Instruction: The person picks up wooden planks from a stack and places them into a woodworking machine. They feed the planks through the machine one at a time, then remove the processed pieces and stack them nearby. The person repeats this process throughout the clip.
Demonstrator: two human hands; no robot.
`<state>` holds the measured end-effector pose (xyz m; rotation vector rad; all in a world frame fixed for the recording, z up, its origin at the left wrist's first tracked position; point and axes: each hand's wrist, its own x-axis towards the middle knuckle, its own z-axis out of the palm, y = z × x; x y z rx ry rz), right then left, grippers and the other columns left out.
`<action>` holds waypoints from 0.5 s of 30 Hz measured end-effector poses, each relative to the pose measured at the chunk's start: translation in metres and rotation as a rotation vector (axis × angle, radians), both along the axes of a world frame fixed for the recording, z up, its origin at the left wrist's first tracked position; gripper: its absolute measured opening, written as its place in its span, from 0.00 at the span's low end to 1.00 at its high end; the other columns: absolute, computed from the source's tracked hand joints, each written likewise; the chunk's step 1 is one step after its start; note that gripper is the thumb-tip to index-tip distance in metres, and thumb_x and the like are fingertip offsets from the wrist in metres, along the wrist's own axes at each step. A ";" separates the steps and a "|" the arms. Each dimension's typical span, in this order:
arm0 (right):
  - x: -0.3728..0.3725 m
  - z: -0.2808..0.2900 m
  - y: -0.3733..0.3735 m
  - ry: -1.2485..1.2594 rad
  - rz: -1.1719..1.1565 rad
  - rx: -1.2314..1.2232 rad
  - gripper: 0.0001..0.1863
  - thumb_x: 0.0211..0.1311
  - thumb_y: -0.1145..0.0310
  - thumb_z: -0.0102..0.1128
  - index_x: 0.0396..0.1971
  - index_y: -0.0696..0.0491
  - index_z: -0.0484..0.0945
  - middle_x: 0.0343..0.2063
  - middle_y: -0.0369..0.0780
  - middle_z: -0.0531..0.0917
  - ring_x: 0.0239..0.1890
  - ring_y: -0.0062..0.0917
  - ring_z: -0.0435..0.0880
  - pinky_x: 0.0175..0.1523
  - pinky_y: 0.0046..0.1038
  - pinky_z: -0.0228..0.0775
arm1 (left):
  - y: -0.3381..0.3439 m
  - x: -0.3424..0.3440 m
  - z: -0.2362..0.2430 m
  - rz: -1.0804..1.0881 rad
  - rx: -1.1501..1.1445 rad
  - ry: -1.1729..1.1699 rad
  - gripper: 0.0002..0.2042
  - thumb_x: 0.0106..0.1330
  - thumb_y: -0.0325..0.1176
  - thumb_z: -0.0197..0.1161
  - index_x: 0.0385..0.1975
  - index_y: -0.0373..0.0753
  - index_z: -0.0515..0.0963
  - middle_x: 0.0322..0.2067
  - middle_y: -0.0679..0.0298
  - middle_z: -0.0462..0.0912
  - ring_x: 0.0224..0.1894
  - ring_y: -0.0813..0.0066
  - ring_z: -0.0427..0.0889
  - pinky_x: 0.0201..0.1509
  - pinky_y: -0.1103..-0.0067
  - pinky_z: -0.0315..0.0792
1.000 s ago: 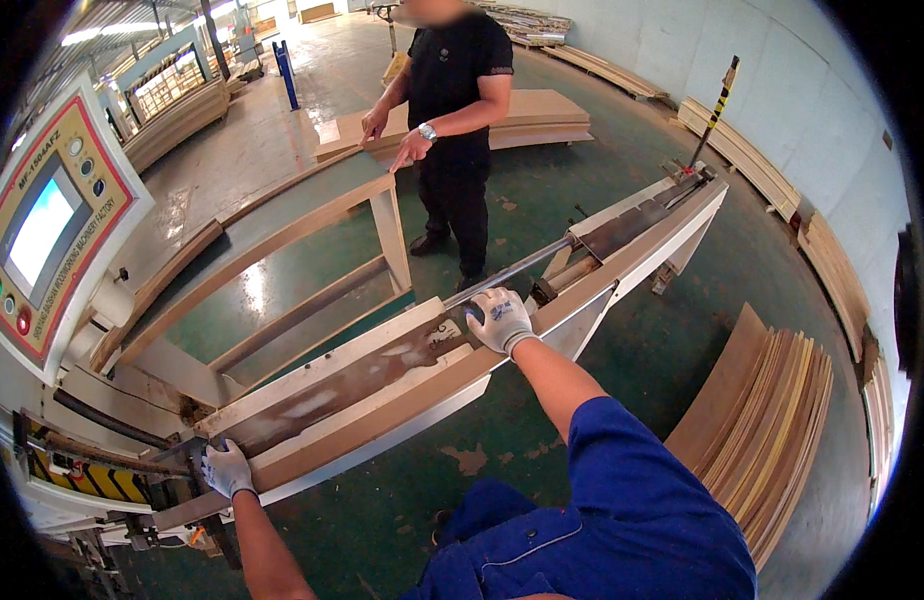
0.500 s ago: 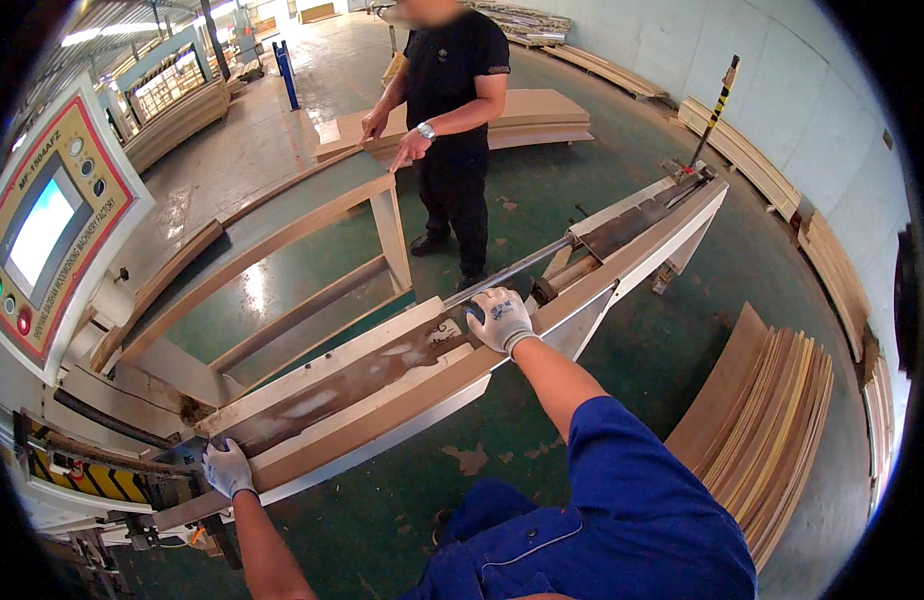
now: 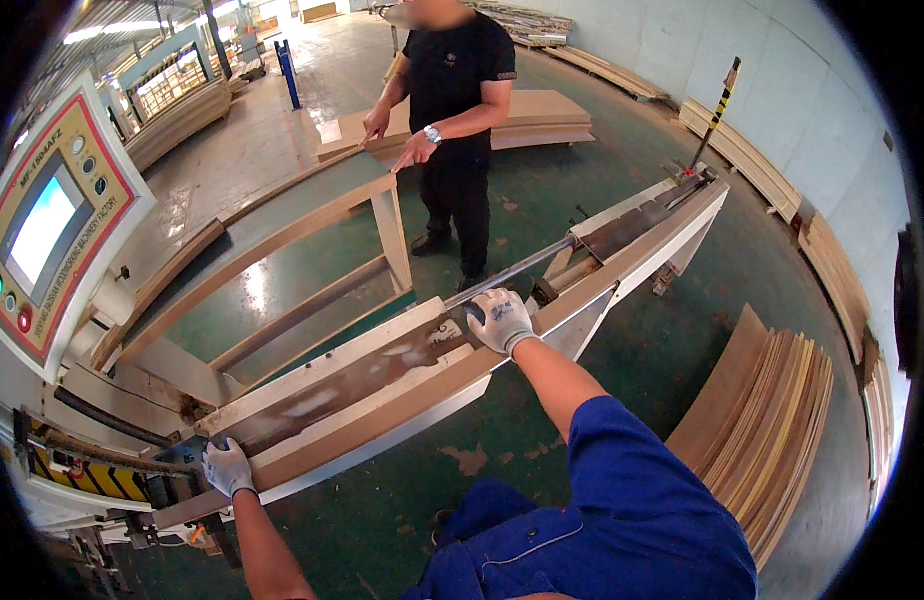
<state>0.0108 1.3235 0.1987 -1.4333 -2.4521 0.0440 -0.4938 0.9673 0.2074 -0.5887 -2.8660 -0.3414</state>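
Note:
A long, narrow brown wooden board [image 3: 382, 405] runs diagonally along the near side of the machine bed [image 3: 282, 395], from lower left to upper right. At its left end, by the machine head, my left hand [image 3: 227, 467] in a white glove with dark fingertips curls over the board. Farther right, about midway, my right hand [image 3: 502, 321], gloved the same way, grips over the board's top edge. Some of the fingers on each hand are hidden on the far side. A metal rod [image 3: 512, 270] lies beyond my right hand.
A control panel [image 3: 57, 225] with a lit screen stands at left, above black-and-yellow striped machinery [image 3: 92, 478]. Across the wooden frame [image 3: 272, 255], a co-worker [image 3: 457, 110] in black rests both hands on it. Stacked boards [image 3: 762, 430] lie at right; a striped post [image 3: 717, 115] rises at the bed's far end.
Both my hands stay where they were on the board. The co-worker's upper body has shifted slightly to the right, with both hands still at the frame.

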 end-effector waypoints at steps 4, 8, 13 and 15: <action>-0.001 0.000 0.000 -0.028 0.009 -0.010 0.24 0.70 0.47 0.58 0.53 0.50 0.83 0.54 0.44 0.84 0.61 0.38 0.79 0.69 0.41 0.66 | -0.001 -0.002 -0.002 0.007 0.004 -0.007 0.27 0.70 0.48 0.62 0.59 0.31 0.80 0.55 0.44 0.84 0.58 0.46 0.82 0.65 0.58 0.74; -0.001 0.000 0.000 -0.082 0.006 0.007 0.24 0.71 0.46 0.57 0.53 0.50 0.83 0.53 0.43 0.84 0.60 0.37 0.79 0.69 0.42 0.66 | -0.002 -0.002 -0.005 -0.003 0.025 -0.009 0.27 0.70 0.48 0.62 0.60 0.31 0.80 0.57 0.43 0.83 0.60 0.46 0.81 0.67 0.58 0.73; -0.001 0.000 0.000 -0.057 0.014 -0.015 0.25 0.71 0.45 0.56 0.54 0.50 0.82 0.54 0.43 0.83 0.61 0.37 0.79 0.68 0.42 0.66 | -0.001 0.002 0.002 0.004 -0.008 -0.041 0.28 0.71 0.48 0.62 0.61 0.30 0.79 0.58 0.42 0.82 0.61 0.46 0.81 0.68 0.58 0.72; -0.001 -0.001 0.000 -0.061 0.014 -0.017 0.26 0.71 0.45 0.55 0.54 0.50 0.82 0.54 0.43 0.83 0.61 0.37 0.79 0.68 0.42 0.66 | -0.002 0.002 0.004 0.000 -0.016 -0.053 0.28 0.71 0.48 0.63 0.60 0.30 0.79 0.58 0.42 0.82 0.61 0.46 0.81 0.67 0.58 0.72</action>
